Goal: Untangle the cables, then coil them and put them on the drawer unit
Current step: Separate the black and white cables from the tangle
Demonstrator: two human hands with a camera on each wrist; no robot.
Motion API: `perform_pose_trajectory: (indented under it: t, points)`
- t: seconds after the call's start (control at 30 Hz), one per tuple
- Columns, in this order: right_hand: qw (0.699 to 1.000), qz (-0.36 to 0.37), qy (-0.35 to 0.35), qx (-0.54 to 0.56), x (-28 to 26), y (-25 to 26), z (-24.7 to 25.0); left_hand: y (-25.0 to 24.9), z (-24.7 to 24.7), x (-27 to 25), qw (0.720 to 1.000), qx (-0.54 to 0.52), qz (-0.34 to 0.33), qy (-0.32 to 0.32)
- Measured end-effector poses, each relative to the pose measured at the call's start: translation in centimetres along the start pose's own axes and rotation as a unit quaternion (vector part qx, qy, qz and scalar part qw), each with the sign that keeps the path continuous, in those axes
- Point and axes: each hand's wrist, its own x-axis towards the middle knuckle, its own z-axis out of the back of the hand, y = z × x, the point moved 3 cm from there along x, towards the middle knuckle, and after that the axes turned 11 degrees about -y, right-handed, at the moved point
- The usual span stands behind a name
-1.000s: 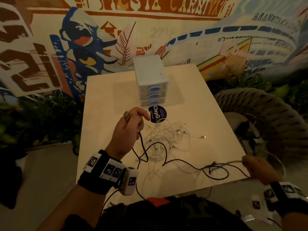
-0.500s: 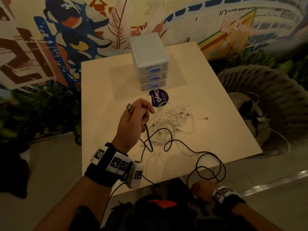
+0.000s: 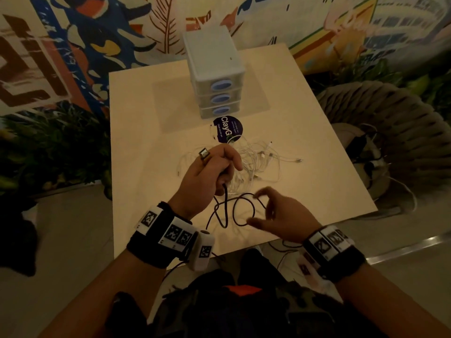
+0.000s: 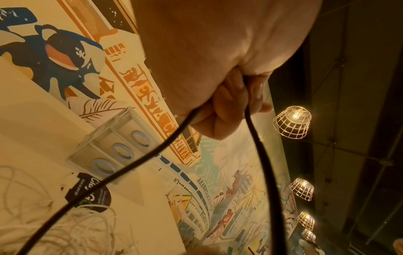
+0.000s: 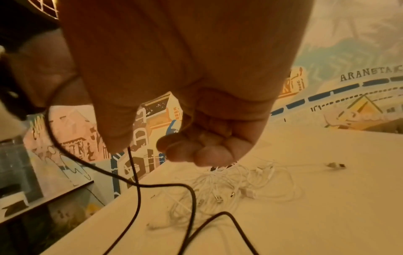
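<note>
Gripping the black cable (image 3: 240, 211) in my left hand (image 3: 207, 174), I have my fingers curled tight round it just behind its metal plug (image 3: 203, 153), which sticks up out of my fist; the left wrist view shows two black strands running out from under those fingers. My right hand (image 3: 280, 218) sits just nearer to me than the left, thumb and forefinger bent toward each other at a loop of the same cable; the picture is blurred there, and I cannot tell whether they are pinching the strand or only closing on it. Between the two hands the cable falls in a couple of loose loops onto the table (image 3: 146, 118), with its tail trailing over the near edge toward my lap. It looks thin, light and limp, so I judge it will hold no shape of its own: each turn has to be laid into the left fist and trapped there, and the stiff plug end is the sensible anchor. Just beyond my left hand, still on the table, lies the tangle of white cables (image 3: 256, 162), fine and springy-looking, with small connectors that could snag if tugged, so I would tease those out by the ends. Beyond the tangle sits a dark round sticker (image 3: 228, 129), and beyond that the drawer unit (image 3: 212, 59), nothing on top yet.
</note>
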Motion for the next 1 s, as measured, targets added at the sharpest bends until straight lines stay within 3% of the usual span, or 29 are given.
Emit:
perform_pose_trajectory:
  t: [0.03, 0.17, 0.27, 0.37, 0.5, 0.57, 0.63, 0.7, 0.8, 0.9, 1.0]
  points:
    - [1.000, -0.003, -0.002, 0.010, 1.0, 0.5, 0.3, -0.2, -0.3, 0.2, 1.000, -0.008, 0.002, 0.003]
    - [0.992, 0.019, 0.119, -0.033, 4.2, -0.4, -2.5, -1.0, -0.7, 0.9, 1.000, -0.022, -0.006, -0.010]
    - [0.985, 0.000, 0.172, -0.028, 4.1, -2.1, -3.4, -1.5, 0.0, 1.5, 0.999, -0.014, -0.016, -0.045]
    - [0.991, -0.005, 0.136, 0.001, 3.3, -3.8, -3.5, -1.6, 1.0, 2.1, 0.996, -0.048, -0.005, -0.069]
    - [0.995, 0.030, -0.020, 0.094, 4.3, -3.0, -2.1, -1.4, 0.9, 2.3, 0.995, -0.077, 0.012, -0.068]
    - [0.994, 0.039, -0.030, 0.094, 5.7, -1.9, -1.6, -1.4, 0.2, 2.3, 0.994, -0.093, 0.019, -0.053]
    - [0.998, 0.042, 0.036, 0.015, 6.9, -1.5, -2.1, -1.5, -0.2, 2.4, 0.993, -0.110, 0.021, -0.045]
    - [0.984, 0.045, 0.141, -0.096, 7.3, -1.9, -2.8, -1.7, -0.1, 2.5, 0.991, -0.120, 0.020, -0.046]
    - [0.953, -0.034, 0.287, -0.093, 4.9, -4.3, -4.1, -1.7, 0.8, 2.6, 0.993, -0.104, 0.009, -0.063]
    - [0.928, -0.096, 0.355, -0.068, 1.4, -7.3, -5.1, -1.4, 1.9, 2.4, 0.993, -0.082, 0.010, -0.087]
    - [0.921, -0.102, 0.373, -0.053, -0.8, -8.5, -5.9, -1.0, 2.1, 2.0, 0.994, -0.050, 0.005, -0.093]
